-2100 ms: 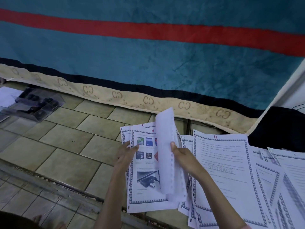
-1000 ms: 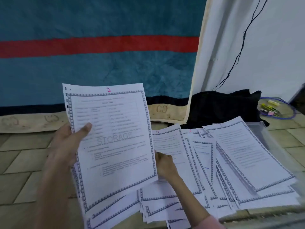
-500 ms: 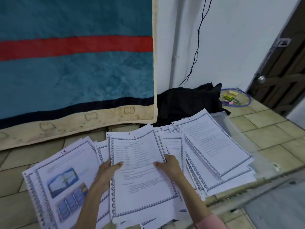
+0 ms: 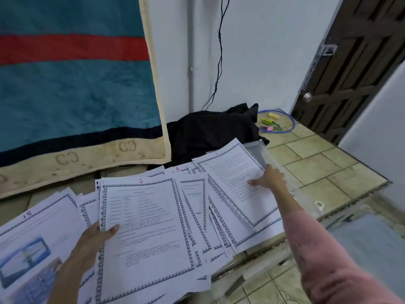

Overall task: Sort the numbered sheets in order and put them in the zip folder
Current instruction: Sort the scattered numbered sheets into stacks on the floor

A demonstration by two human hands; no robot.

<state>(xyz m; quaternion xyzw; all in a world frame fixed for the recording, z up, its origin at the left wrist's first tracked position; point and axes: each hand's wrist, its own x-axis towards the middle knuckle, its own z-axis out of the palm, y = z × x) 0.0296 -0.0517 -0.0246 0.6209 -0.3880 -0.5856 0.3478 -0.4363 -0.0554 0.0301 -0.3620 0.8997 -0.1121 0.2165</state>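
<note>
Several white numbered sheets with patterned borders lie fanned across the tiled floor. My left hand holds the left edge of sheet 2, thumb on top; it has a "STORAGE" watermark. Sheet 15, with blue pictures, lies at the far left. My right hand reaches out and touches the right edge of sheet 1, which lies on top of the right-hand pile. The clear zip folder lies under and beyond that pile. A sheet marked 6 peeks out behind.
A teal blanket with a red stripe hangs on the left. Black cloth is heaped by the white wall. A blue hoop with highlighters lies near a dark wooden door. A floor step runs at right.
My right hand left sheet 2 and reached right to sheet 1. My left hand still holds sheet 2. The view swung further right.
</note>
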